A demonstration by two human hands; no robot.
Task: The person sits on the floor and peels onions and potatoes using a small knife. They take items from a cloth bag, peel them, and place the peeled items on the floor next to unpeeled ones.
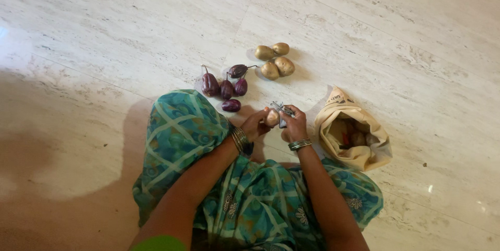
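I sit on a marble floor, knees covered in teal patterned cloth. My left hand grips a small pale potato. My right hand holds a metal peeler against that potato. Both wrists wear metal bangles. Just beyond my hands lie several small purple aubergines, and farther off a cluster of several tan potatoes.
An open beige cloth bag with more vegetables inside stands on the floor right of my right hand. The pale marble tiles spread all around. My folded legs fill the lower middle.
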